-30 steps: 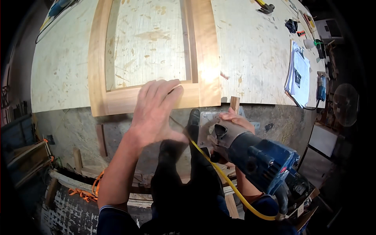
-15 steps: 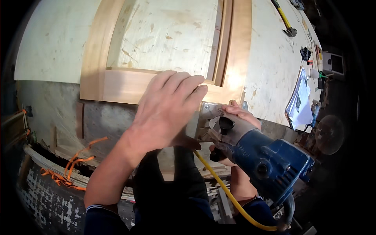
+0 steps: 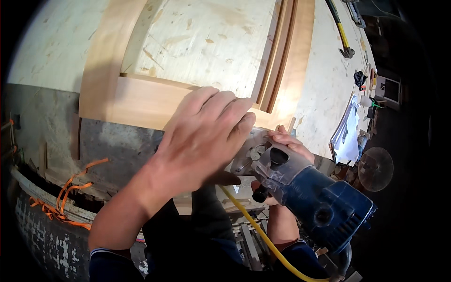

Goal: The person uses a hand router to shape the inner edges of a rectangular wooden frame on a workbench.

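Observation:
A pale wooden frame (image 3: 97, 73) lies on the workbench. My left hand (image 3: 202, 136) is curled over its lower rail near the right corner, thumb down below the edge. My right hand (image 3: 291, 146) grips a blue handheld router (image 3: 324, 211), whose clear shroud and base plate sit against the frame's lower edge beside my left hand. A yellow cord (image 3: 249, 216) runs down past the router. The router's bit is hidden, and so is much of my right hand behind the tool.
The pale benchtop (image 3: 47, 56) carries a yellow-handled hammer (image 3: 343, 37) at upper right and papers on a clipboard (image 3: 345, 131) at right. Orange straps (image 3: 70, 188) hang below at left. A round translucent fan-like object (image 3: 375, 168) stands beyond the bench's right side.
The router in my right hand has moved up against the frame's edge. My left hand has shifted right along the rail toward the corner. The camera view has turned slightly.

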A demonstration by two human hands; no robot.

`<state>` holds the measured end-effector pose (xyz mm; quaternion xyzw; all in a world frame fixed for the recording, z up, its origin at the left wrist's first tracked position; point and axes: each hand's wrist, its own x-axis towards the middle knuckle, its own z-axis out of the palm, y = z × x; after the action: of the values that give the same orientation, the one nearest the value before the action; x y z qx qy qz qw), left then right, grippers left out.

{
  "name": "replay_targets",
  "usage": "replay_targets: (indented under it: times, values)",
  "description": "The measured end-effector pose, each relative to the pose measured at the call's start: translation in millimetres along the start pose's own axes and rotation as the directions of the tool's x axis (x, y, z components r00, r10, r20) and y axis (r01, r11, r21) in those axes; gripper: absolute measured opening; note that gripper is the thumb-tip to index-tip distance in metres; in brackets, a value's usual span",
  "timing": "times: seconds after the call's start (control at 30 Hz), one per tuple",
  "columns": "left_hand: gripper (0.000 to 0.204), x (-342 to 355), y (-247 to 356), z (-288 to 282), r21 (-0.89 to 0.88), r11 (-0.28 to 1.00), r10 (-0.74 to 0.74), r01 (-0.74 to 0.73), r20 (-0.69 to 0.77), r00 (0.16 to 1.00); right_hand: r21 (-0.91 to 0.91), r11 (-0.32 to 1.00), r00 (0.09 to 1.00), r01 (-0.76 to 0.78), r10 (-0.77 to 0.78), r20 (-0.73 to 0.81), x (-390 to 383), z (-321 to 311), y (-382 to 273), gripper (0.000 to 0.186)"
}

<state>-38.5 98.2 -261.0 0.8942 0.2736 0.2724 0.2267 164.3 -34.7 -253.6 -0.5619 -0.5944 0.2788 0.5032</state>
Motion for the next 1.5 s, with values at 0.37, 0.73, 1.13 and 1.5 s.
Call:
replay_targets:
  times: [0.37,0.73,1.13,1.5]
  values:
    - [0.066,-3.8,-4.9,-6.3,-0.059,0.997,0.054,-0.049,0.088,0.995,0.007,1.0,0.998,0.022,-0.022,0.056,-0.4,-14.9,13.5,0.099]
    - [0.058,4.6,5.3,-16.4,-0.111,0.993,-0.022,0.033,0.101,0.995,0.086,0.996,0.995,0.021,-0.029,0.095,8.5,-15.4,16.6,0.091]
    - [0.056,8.4,6.0,-11.0,-0.095,0.993,-0.063,0.071,0.087,0.994,0.036,0.999,0.998,0.003,-0.005,0.056,15.9,-14.5,18.6,0.087]
    - [0.093,12.4,9.8,-12.5,-0.13,0.983,-0.122,0.129,0.062,0.991,0.038,0.999,0.999,-0.003,0.001,0.054,31.9,-18.5,22.2,0.078]
